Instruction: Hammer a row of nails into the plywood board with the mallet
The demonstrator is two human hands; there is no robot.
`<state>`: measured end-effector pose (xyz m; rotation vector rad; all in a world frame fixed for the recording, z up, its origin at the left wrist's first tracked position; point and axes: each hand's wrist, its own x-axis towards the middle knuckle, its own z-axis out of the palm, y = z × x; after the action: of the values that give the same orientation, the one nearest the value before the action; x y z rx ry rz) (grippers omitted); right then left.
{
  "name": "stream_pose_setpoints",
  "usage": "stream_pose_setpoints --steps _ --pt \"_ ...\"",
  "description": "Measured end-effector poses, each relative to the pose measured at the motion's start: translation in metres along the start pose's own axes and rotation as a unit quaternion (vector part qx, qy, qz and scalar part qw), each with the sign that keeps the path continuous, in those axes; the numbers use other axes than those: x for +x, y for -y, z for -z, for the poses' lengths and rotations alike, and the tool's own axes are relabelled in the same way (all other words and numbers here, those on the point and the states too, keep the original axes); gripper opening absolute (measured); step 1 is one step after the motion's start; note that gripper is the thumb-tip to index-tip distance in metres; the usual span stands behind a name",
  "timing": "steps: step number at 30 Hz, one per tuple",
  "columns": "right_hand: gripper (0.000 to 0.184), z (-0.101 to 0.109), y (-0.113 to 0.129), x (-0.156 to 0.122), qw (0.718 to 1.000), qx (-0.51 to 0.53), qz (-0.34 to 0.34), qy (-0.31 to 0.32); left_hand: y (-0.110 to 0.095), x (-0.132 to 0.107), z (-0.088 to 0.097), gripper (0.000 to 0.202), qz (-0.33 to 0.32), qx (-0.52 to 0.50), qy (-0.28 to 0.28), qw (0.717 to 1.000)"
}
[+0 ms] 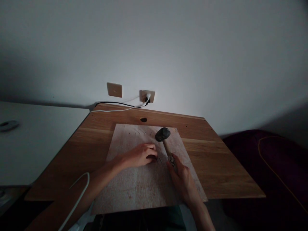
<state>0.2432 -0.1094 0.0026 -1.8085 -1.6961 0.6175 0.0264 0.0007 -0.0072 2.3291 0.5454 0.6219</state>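
A pale wooden board lies on a brown wooden table. My right hand is closed round the wooden handle of a hammer, whose dark head hovers over the board's far right part. My left hand rests on the board with fingers curled, pinching a small nail held against the surface. A row of several small nails stands near the board's far edge.
A white table adjoins on the left with a round dark object. Wall sockets with white and black cables sit behind the table. A white cable hangs near my left arm. A dark seat stands at right.
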Motion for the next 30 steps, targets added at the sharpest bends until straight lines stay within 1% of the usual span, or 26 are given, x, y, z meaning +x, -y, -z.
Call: stream_pose_setpoints --steps 2,4,6,8,9,11,13,15,16,17,19,22,25,30 --pt "0.056 0.0 0.001 0.0 1.0 0.0 0.001 -0.004 0.0 0.0 -0.001 0.02 0.004 0.006 -0.005 1.0" --pt "0.055 0.001 0.001 0.001 1.0 0.006 -0.002 -0.003 0.0 0.001 0.003 0.016 0.012 0.009 -0.021 1.0" --pt "0.055 0.002 0.002 0.001 1.0 0.012 -0.007 0.003 0.004 0.001 0.013 0.012 0.032 0.003 -0.06 0.998" --pt "0.055 0.003 0.003 0.001 1.0 0.013 -0.014 0.009 0.014 -0.001 0.029 0.014 0.068 -0.017 -0.124 0.99" --pt "0.055 0.003 0.004 0.0 1.0 0.012 -0.017 0.01 0.02 -0.002 0.039 0.017 0.092 -0.034 -0.165 0.981" --pt "0.054 0.004 0.004 0.0 1.0 0.015 -0.019 0.012 0.036 -0.007 0.058 0.025 0.122 -0.084 -0.261 0.954" --pt "0.053 0.004 0.004 -0.001 1.0 0.022 -0.014 0.016 0.05 -0.011 0.071 0.037 0.145 -0.143 -0.354 0.913" --pt "0.054 0.005 0.003 -0.001 1.0 0.026 -0.007 0.016 0.061 -0.014 0.077 0.047 0.17 -0.174 -0.406 0.881" --pt "0.054 0.005 0.003 -0.001 1.0 0.025 -0.006 0.014 0.064 -0.015 0.077 0.049 0.179 -0.178 -0.415 0.874" --pt "0.055 0.005 0.003 0.0 1.0 0.022 -0.005 0.014 0.066 -0.015 0.076 0.049 0.186 -0.176 -0.415 0.873" --pt "0.057 0.005 0.002 0.0 1.0 0.02 -0.006 0.014 0.068 -0.015 0.072 0.045 0.187 -0.166 -0.399 0.882" --pt "0.059 0.005 0.003 0.001 1.0 0.025 -0.012 0.01 0.068 -0.013 0.066 0.042 0.189 -0.162 -0.36 0.899" --pt "0.056 0.005 0.004 0.001 0.999 0.031 -0.017 0.012 0.07 -0.013 0.063 0.046 0.196 -0.177 -0.336 0.904" --pt "0.058 0.007 0.007 -0.001 0.999 0.033 -0.022 0.018 0.076 -0.013 0.063 0.042 0.197 -0.169 -0.366 0.894"
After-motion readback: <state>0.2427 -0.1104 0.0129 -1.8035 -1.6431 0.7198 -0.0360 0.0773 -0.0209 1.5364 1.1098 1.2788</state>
